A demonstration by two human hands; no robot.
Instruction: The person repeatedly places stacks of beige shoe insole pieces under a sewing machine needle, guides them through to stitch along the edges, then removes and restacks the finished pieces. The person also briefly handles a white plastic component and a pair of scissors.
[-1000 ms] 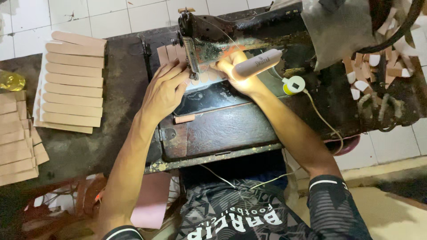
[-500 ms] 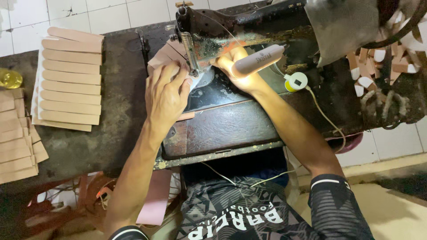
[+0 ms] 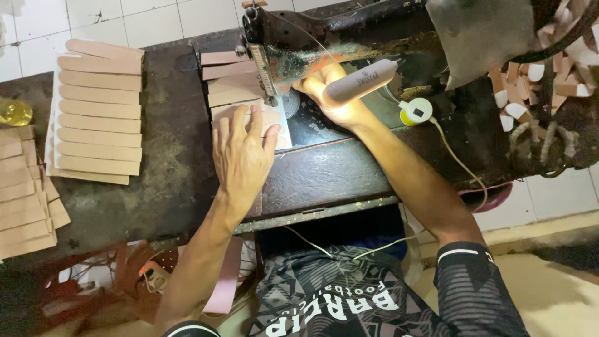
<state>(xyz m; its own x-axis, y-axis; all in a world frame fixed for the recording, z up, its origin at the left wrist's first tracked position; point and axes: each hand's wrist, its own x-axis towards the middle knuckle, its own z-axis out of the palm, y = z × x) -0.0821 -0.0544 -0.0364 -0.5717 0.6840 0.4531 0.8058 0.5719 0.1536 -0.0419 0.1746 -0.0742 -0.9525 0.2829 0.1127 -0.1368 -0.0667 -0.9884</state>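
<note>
The strip (image 3: 249, 115) lies on the machine bed by the needle (image 3: 272, 98). The left hand (image 3: 240, 156) presses it flat, fingers spread; the right hand (image 3: 331, 93) curls behind the foot, grip unclear. Stitching seems underway; next calls for steady feeding.

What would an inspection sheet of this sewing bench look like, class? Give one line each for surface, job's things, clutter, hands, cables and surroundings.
Surface: dark, worn worktable carrying an old sewing machine.
Job's things: tan strip lying flat under the machine's needle area; more tan pieces fanned behind it.
Clutter: stacked tan strips at left; small offcuts at right; yellowish bottle.
Hands: left hand pressed flat on the strip; right hand beside the needle, under a small lamp.
Cables: lamp cord running off the table edge.
Surroundings: white tiled floor.
</note>
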